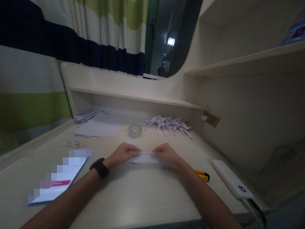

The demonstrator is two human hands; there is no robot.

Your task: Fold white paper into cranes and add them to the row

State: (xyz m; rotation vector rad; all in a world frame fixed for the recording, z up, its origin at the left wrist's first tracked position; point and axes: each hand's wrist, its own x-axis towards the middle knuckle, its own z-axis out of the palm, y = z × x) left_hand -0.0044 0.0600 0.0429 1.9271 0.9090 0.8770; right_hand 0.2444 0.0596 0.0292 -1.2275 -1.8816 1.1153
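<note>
My left hand (124,155) and my right hand (166,154) both pinch a small folded piece of white paper (144,157) just above the desk (133,197), one hand at each end. A black watch sits on my left wrist. Behind the hands a roll of clear tape (135,131) stands on the desk. Several folded white paper pinwheels (170,124) lie at the back right.
A stack of white sheets (97,127) lies back left, a printed booklet (59,181) near left. A yellow-and-black utility knife (202,174) and a white power bank (232,179) with a cable lie right of my arm. A shelf (133,95) and wall socket (211,118) are behind.
</note>
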